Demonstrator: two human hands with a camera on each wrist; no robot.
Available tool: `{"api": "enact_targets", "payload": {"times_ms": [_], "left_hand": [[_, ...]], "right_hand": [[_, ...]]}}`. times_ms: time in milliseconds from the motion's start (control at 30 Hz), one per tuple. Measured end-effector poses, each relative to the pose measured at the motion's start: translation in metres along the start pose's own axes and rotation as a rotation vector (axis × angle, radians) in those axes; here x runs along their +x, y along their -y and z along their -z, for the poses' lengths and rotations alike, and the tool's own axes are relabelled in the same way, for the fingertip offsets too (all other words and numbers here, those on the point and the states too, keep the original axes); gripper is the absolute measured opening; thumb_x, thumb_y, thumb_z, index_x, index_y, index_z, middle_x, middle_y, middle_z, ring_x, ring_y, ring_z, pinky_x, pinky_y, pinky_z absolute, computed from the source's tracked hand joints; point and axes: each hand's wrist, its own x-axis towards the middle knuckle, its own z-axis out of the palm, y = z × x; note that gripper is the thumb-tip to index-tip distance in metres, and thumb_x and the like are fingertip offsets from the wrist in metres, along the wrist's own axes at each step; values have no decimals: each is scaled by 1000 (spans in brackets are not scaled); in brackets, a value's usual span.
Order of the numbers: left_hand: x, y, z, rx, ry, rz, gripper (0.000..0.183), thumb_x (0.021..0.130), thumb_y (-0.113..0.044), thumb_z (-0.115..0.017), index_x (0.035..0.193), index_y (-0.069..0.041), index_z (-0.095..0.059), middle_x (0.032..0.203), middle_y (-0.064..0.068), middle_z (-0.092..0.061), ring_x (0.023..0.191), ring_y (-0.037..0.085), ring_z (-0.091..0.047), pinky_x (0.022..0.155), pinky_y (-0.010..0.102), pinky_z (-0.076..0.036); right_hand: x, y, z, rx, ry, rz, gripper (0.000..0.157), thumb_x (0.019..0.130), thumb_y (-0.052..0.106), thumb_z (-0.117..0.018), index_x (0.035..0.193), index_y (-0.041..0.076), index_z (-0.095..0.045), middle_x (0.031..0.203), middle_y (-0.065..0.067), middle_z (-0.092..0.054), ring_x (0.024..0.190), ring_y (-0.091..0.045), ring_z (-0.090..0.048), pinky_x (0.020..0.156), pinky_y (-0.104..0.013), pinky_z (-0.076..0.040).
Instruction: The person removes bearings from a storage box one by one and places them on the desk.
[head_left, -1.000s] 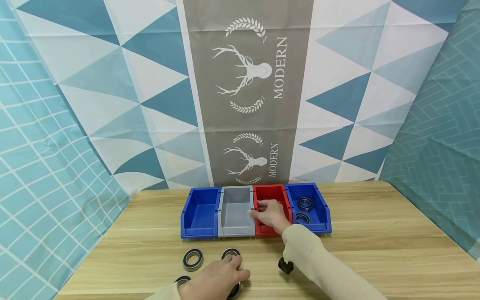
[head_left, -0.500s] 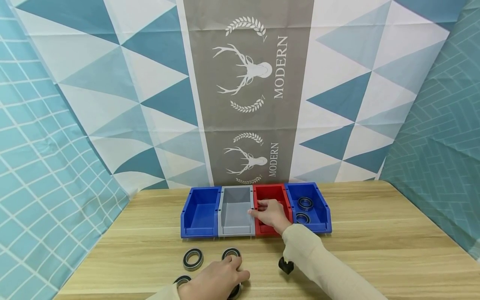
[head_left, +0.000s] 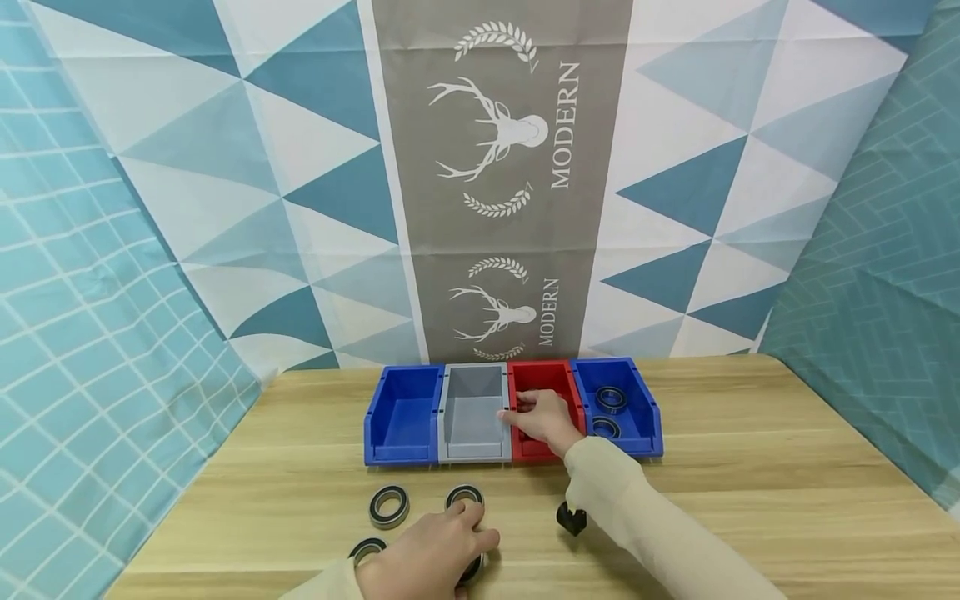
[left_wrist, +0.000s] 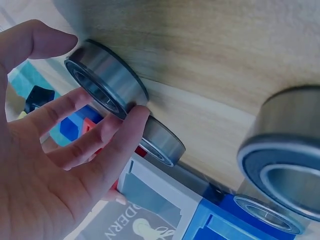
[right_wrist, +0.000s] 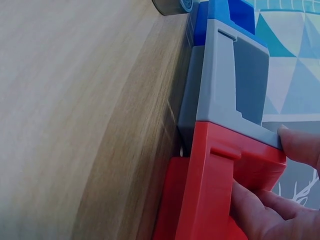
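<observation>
My left hand [head_left: 427,550] hovers low over a ball bearing [head_left: 472,570] that lies on the table. In the left wrist view its fingers are spread loosely about that bearing [left_wrist: 107,77]; one fingertip overlaps its edge, and the thumb tip is close to the opposite side. A second bearing [head_left: 464,496] sits just beyond the fingertips. Far right of it, my right hand [head_left: 546,419] reaches into the red bin [right_wrist: 195,185]. Its thumb rests at the rim beside the grey bin [head_left: 476,417], while the fingers extend inside. No held thing shows; the fingertips are partly hidden.
More bearings [head_left: 389,507] lie on the table left of the left hand. Beyond stands a row of bins: a left blue bin [head_left: 405,421], grey, red, and a right blue bin [head_left: 645,408] with two bearings [head_left: 611,399]. A small black thing [head_left: 572,518] shows below the right cuff.
The head view has tilted slightly downward, so the bins and wall cloth appear a little higher. Both hands stay almost in place.
</observation>
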Motion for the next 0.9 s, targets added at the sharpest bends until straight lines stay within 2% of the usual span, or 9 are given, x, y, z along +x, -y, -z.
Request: {"api": "enact_targets", "payload": {"times_ms": [333, 667, 800, 900], "left_hand": [[2, 2, 8, 89, -9, 25, 44, 70, -41, -79, 109, -32, -61, 103, -8, -58, 82, 6, -48, 66, 21, -51], [5, 2, 17, -1, -120, 0, 38, 71, -36, -73, 105, -25, -62, 93, -9, -56, 79, 5, -45, 65, 19, -45], [11, 5, 24, -35, -112, 35, 50, 75, -39, -71, 120, -20, -59, 109, -3, -61, 92, 11, -54, 77, 27, -54], [15, 10, 27, -56, -111, 66, 59, 76, -43, -70, 127, -18, -55, 117, 0, -61, 101, 16, -57, 84, 32, -55]], "right_hand": [[1, 1, 2, 12, -4, -23, 62, 81, 33, -75, 132, 3, -57, 122, -16, -66, 111, -29, -62, 89, -40, -55], [-4, -1, 0, -21, 22, -7, 63, 84, 35, -71, 136, 3, -53, 125, -17, -64, 109, -29, -63, 88, -39, -56], [-5, -1, 1, -40, 42, 10, 65, 84, 34, -72, 137, 3, -51, 125, -17, -64, 109, -29, -62, 89, -40, -56], [-7, -1, 2, -46, 57, 23, 65, 83, 32, -74, 137, 3, -51, 125, -17, -63, 112, -30, -60, 90, -40, -55]]}}
